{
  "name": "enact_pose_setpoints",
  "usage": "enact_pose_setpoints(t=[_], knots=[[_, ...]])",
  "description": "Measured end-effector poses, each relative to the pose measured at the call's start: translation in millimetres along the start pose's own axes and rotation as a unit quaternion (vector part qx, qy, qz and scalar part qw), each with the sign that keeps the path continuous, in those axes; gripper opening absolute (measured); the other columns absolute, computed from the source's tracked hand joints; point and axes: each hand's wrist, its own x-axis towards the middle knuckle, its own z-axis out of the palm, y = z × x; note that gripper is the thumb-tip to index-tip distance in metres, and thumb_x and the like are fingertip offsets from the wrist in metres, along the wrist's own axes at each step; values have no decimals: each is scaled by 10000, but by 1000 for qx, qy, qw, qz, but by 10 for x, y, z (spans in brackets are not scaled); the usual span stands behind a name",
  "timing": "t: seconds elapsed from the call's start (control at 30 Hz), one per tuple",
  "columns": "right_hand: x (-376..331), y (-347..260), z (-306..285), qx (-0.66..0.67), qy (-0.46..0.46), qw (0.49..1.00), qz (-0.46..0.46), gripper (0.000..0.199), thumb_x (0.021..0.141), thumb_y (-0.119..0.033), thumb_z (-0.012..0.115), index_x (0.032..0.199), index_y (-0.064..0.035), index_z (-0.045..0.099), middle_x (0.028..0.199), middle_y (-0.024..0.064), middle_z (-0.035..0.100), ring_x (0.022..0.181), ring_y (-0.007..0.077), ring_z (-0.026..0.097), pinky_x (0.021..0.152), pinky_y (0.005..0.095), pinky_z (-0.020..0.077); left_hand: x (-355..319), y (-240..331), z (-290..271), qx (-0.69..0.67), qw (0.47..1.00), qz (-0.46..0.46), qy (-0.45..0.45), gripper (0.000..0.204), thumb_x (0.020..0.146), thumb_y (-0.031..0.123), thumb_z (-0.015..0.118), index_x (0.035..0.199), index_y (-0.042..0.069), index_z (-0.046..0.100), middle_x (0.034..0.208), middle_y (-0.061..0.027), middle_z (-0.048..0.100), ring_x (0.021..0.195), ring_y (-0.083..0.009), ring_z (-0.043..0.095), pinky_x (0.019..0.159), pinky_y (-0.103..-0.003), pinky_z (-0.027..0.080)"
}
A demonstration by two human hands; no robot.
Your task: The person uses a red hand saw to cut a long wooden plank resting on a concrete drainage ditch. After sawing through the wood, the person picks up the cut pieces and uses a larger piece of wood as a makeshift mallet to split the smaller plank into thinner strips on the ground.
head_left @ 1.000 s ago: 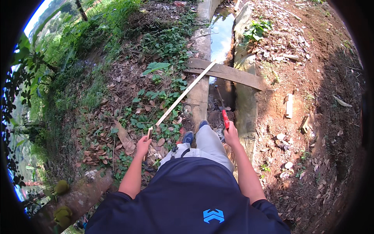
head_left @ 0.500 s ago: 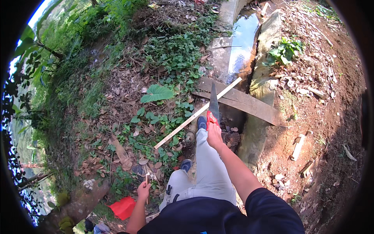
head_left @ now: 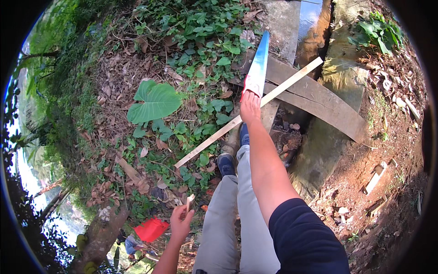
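My right hand (head_left: 250,108) grips a handsaw (head_left: 259,64) by its red handle, arm stretched forward. Its shiny blade points away from me, teeth edge on the right. The saw's handle end overlaps a long pale wooden strip (head_left: 207,143); whether they touch I cannot tell. That strip lies slantwise, its far end over a wide weathered board (head_left: 315,93) that spans a narrow ditch. Low at the left, my left hand (head_left: 180,222) is closed around a short thin piece of wood (head_left: 190,201), whose pale end sticks up past the fingers.
Water (head_left: 310,20) lies in the concrete-edged ditch at the far right. A large heart-shaped leaf (head_left: 155,101) and vines grow left of the strip. A red cloth-like item (head_left: 151,229) is beside my left hand. A short wood piece (head_left: 375,178) rests on the dirt slope.
My right hand has carried the saw forward and left across the strip. My left hand has come up slightly with the short wood piece. The view has shifted, and my feet appear farther left.
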Motion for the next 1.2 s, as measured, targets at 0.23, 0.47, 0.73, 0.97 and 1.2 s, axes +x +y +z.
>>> enact_pose_setpoints(t=[0.23, 0.47, 0.73, 0.97, 1.2], knots=[[82, 253, 681, 64, -36, 995, -72, 277, 932, -98, 501, 1205, -56, 510, 1089, 119, 564, 1091, 275, 572, 953, 389, 457, 453, -281, 35, 117, 992, 49, -27, 253, 861, 85, 751, 1091, 9, 680, 960, -57, 588, 809, -140, 558, 710, -282, 471], [-1182, 536, -590, 306, -20, 945, 115, 483, 848, 50, 528, 1312, -82, 527, 1288, 170, 509, 1217, 374, 519, 1018, 440, 465, 441, -50, -274, 118, 987, 96, -59, 250, 872, 81, 746, 1096, -1, 673, 896, -12, 528, 736, -83, 496, 649, -230, 426], [-4447, 1598, -2438, 238, -71, 838, 486, 386, 817, -39, 614, 1198, -100, 589, 1201, 207, 526, 1092, 427, 581, 964, 485, 477, 4, 1437, -590, 97, 967, 209, -113, 270, 882, 94, 745, 1124, -4, 677, 893, -5, 568, 747, -66, 523, 683, -213, 443], [-6649, 1778, -3428, 271, -170, 690, 649, 239, 894, -163, 605, 1092, -36, 643, 920, 215, 678, 926, 383, 659, 872, 443, 512, -85, 3221, -402, 254, 894, 316, -192, 310, 885, 132, 746, 1158, 3, 679, 951, -55, 647, 805, -113, 627, 735, -278, 516], [-6379, 1554, -3884, 565, 5, 521, 639, 399, 891, 15, 441, 1265, -76, 546, 832, 73, 622, 657, 153, 613, 541, 298, 481, -116, 4859, 261, 224, 861, 410, -202, 318, 921, 139, 715, 1211, 17, 669, 948, -10, 701, 810, -69, 610, 724, -242, 492]])
